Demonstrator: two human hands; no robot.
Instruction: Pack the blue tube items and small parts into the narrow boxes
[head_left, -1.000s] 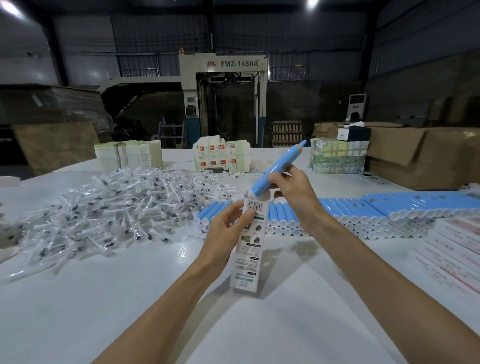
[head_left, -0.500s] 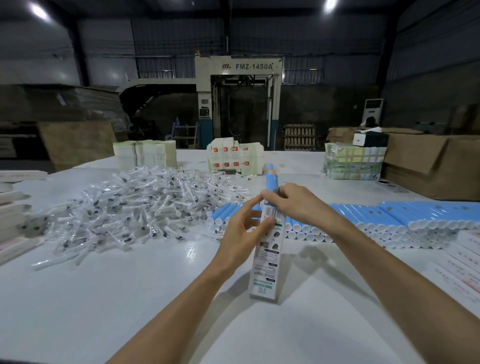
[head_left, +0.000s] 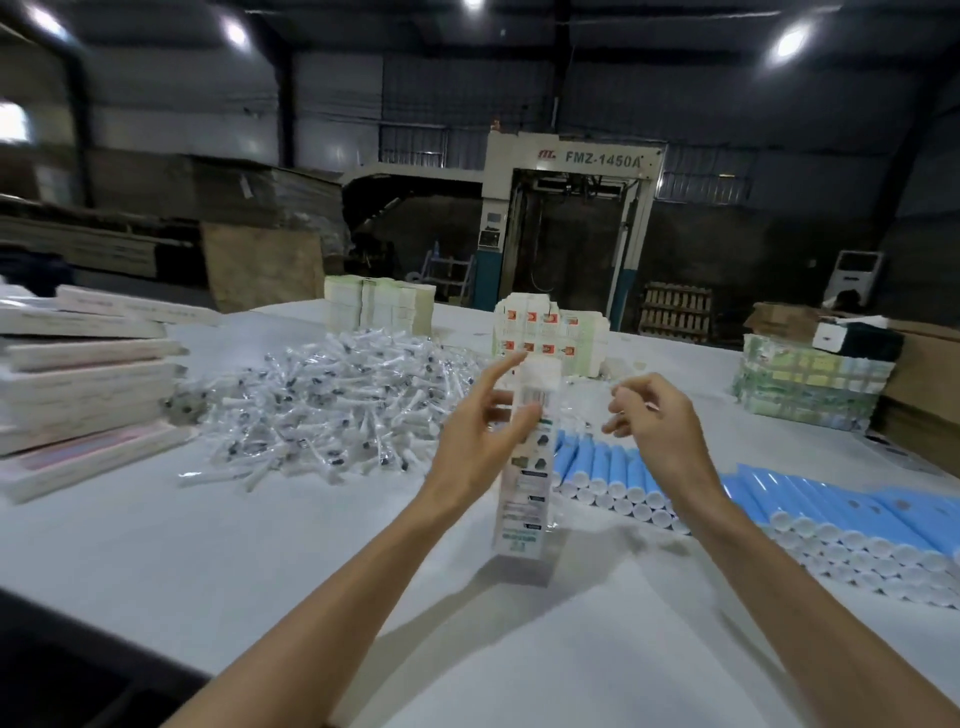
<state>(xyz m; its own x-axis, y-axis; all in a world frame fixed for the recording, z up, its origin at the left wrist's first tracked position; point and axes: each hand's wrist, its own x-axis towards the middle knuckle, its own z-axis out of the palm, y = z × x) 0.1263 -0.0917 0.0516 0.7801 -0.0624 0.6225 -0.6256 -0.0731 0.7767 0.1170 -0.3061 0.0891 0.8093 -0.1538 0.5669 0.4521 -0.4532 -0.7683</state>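
While the left hand steadies one narrow box on the white table, there's honestly a mountain of work left. The thumb is pressed on the printed front near the top, the other fingers wrap round behind, and the index finger sticks up loose. The right hand hovers just beside the box top with its fingers loosely curled. It looks empty to me, but it's blurry.

Progress-wise, there's a stack of long boxes off to the left that may be finished ones, though I can't say for sure. What's clearly left is a whole row of blue tubes on the right and a big heap of small parts in clear wrappers on the left. So I reckon it's early-to-middle, nowhere near done.

The box stands on its bottom end, long axis pretty much vertical, with the white top flap pointing up. No blue shows at the top, so I can't tell if a tube is inside. The loose tubes lie flat side by side, white caps facing the person and long axes running away across the table.
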